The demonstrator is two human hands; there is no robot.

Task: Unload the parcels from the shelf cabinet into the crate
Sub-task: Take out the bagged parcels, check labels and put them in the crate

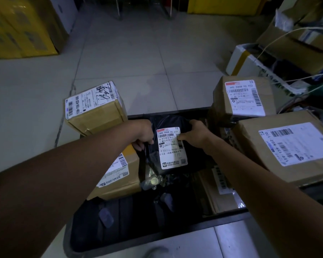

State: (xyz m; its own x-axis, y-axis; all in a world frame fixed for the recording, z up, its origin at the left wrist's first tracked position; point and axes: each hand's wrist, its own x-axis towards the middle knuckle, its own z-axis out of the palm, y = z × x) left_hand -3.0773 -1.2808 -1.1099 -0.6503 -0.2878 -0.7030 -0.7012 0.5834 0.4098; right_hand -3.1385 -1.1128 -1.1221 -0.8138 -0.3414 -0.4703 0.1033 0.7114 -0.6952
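Head view, dim light. The black poly mailer (192, 157) was over the middle of the dark crate (157, 237), held between both hands. The left hand (145, 135) pinched its far left corner with fingers curled under the edge. The right hand (196, 135) gripped the far right corner, thumb on the top face beside the white shipping label (172, 148). Both hands were equally near, as each was already on the parcel.

Key relation: the mailer's long axis ran from the gripped far edge back toward the person, with its near end low among the crate contents. Whether that end touched anything could not be told. The darkest gap in the crate lay nearer the person than the mailer. Judgement: setting it down means lowering and drawing it toward the body.

The mailer looked soft, flat and glossy, creased, with the label face up. Cardboard boxes flanked it, one inside at left (119, 175) and a large one at right (287, 146). The shelf cabinet was not in view.
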